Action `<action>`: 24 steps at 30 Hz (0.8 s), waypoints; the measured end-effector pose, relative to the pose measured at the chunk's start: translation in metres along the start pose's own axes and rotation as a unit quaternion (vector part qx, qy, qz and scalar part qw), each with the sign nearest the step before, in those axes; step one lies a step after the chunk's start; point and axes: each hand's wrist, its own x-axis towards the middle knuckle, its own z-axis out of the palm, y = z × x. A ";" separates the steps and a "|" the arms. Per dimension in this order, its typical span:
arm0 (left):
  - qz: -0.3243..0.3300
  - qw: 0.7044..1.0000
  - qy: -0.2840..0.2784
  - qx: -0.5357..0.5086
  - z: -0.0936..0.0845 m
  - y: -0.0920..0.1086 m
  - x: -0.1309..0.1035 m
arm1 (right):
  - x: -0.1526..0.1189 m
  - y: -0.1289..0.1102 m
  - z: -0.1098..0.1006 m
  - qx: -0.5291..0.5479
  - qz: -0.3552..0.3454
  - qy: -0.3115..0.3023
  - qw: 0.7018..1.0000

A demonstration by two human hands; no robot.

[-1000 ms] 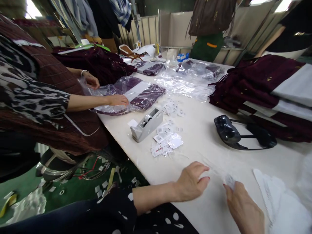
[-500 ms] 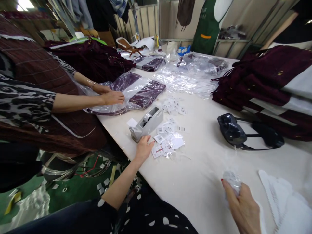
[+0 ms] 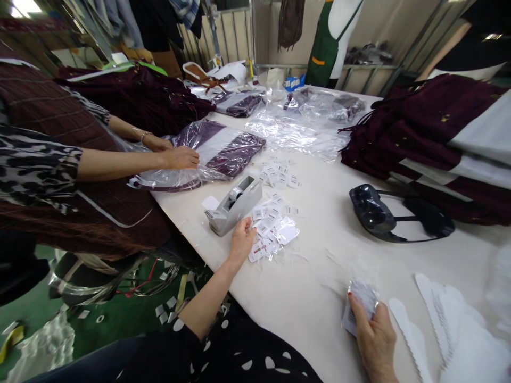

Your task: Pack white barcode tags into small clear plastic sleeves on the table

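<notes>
My left hand (image 3: 241, 240) reaches to the near edge of a loose pile of printed labels (image 3: 275, 226), beside a grey tape dispenser (image 3: 235, 205). Its fingers are bent close together at the labels; whether they pinch one is hidden. Near the front of the white table (image 3: 311, 298), my right hand (image 3: 373, 330) holds a small clear plastic packet (image 3: 359, 303) between thumb and fingers. White scallop-edged pieces (image 3: 451, 319) lie to the right of that hand.
At the left a person's hands (image 3: 179, 158) hold a plastic-wrapped maroon item (image 3: 231, 149). A black headset (image 3: 375, 213) lies at the right, before piled maroon bags (image 3: 423, 133). Clear plastic bags (image 3: 295, 133) cover the table further back.
My left hand has moved from the dispenser's near end to the labels. My right hand has shifted left with the packet, and more white pieces show beside it. The view has turned slightly.
</notes>
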 end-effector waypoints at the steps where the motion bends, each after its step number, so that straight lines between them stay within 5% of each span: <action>1: -0.002 1.000 0.006 -0.007 0.000 -0.001 -0.001 | 0.000 0.000 0.000 0.000 -0.001 0.002 1.000; 19: 0.037 0.994 0.029 -0.103 0.020 -0.014 0.001 | -0.002 -0.003 -0.001 -0.015 0.002 0.004 1.000; 24: 0.198 0.974 0.087 0.066 0.006 -0.009 -0.012 | -0.002 -0.005 0.000 -0.016 -0.013 0.030 0.999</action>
